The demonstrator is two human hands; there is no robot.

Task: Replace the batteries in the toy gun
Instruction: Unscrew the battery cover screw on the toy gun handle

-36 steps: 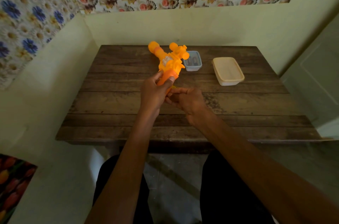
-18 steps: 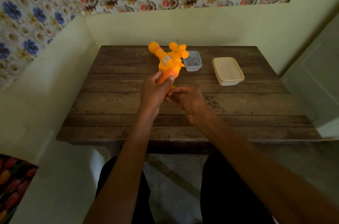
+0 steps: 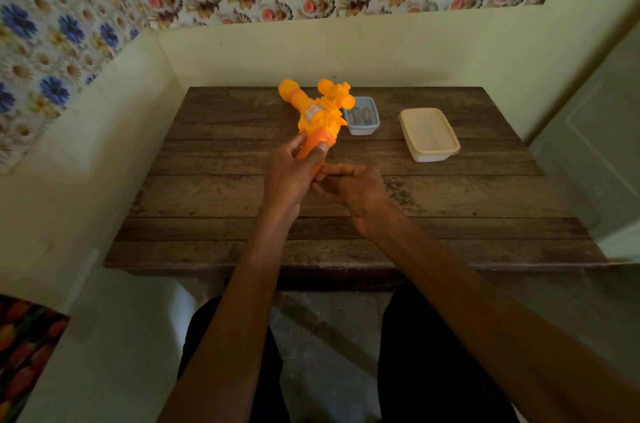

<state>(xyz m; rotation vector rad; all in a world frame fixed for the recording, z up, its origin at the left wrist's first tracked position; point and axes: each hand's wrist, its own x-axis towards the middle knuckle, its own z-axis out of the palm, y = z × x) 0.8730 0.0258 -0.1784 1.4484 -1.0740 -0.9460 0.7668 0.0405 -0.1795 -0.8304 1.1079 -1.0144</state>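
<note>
A dark wooden desk (image 3: 207, 201) is standing against the far wall, and the person's two bare forearms are reaching over its near edge toward its middle. The left grip (image 3: 289, 176) is wrapping its fingers and thumb round the darker orange handle of the toy gun (image 3: 320, 116), holding it above the middle of the desk. The gun is rising out of the top of that grip, its long axis running from the handle away toward the far edge, with the round-tipped barrel pointing to the far left corner. The right grip (image 3: 349, 187) is sitting just right of the left one, its curled fingers meeting the butt of the handle from below; whether it is pinching anything cannot be told. A cream lidded container (image 3: 429, 133) is lying toward the far right part of the desk. A smaller grey-blue open tub (image 3: 362, 130) is sitting between it and the gun, holding what seem to be batteries (image 3: 360, 117) lying side by side.
</note>
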